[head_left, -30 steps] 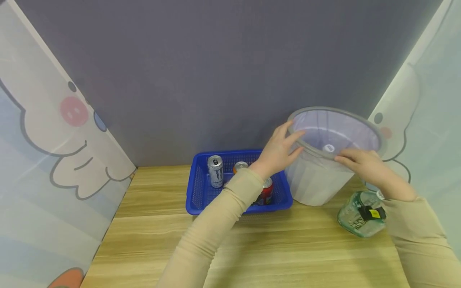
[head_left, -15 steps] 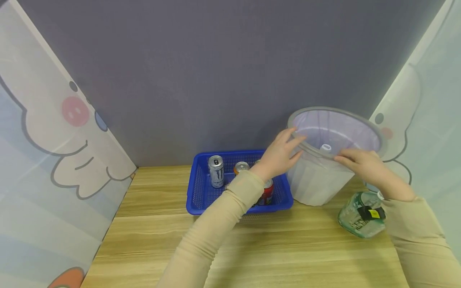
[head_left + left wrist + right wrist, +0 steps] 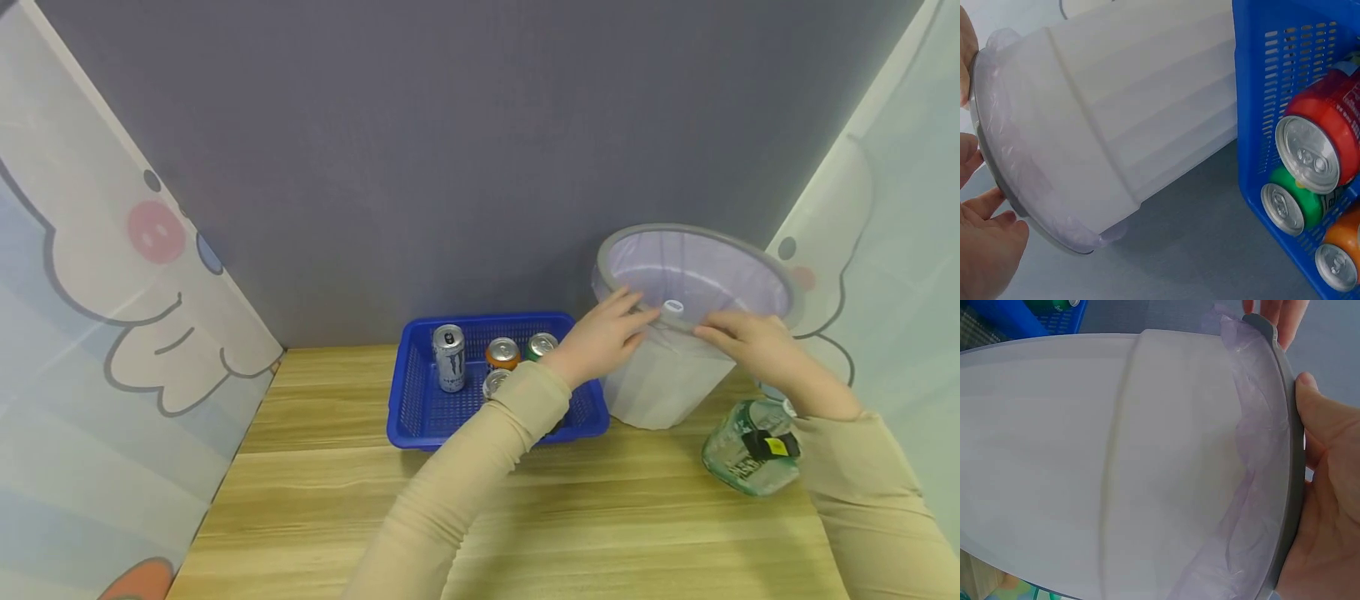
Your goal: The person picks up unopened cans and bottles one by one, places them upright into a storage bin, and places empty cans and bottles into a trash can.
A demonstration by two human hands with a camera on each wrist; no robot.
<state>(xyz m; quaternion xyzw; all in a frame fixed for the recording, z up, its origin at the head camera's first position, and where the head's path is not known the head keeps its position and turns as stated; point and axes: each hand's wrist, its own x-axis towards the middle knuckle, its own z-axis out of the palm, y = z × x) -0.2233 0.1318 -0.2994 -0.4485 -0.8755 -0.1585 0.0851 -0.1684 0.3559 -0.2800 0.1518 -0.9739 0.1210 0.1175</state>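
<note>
A white bin (image 3: pixel 652 383) stands on the table with a pale purple liner (image 3: pixel 701 267) folded over its mouth and a grey rim ring (image 3: pixel 667 229) on top. My left hand (image 3: pixel 600 342) touches the near left part of the ring, fingers extended and slightly spread. On the near right part of the ring rests my right hand (image 3: pixel 772 358); in the right wrist view its thumb (image 3: pixel 1319 406) lies against the ring. The liner's edge (image 3: pixel 1029 162) hangs out below the ring in the left wrist view. A small white round thing (image 3: pixel 673 307) shows at the bin's near inner side.
Left of the bin sits a blue basket (image 3: pixel 408 425) with several cans, among them a silver Monster can (image 3: pixel 451 362), an orange can (image 3: pixel 502 353) and a red can (image 3: pixel 1322 125). A green-tinted clear bottle (image 3: pixel 750 458) lies at the right. A grey wall (image 3: pixel 450 167) rises behind.
My left hand has slid right and nearer along the rim, toward my right hand, uncovering more cans in the basket. The right hand stays nearly in place.
</note>
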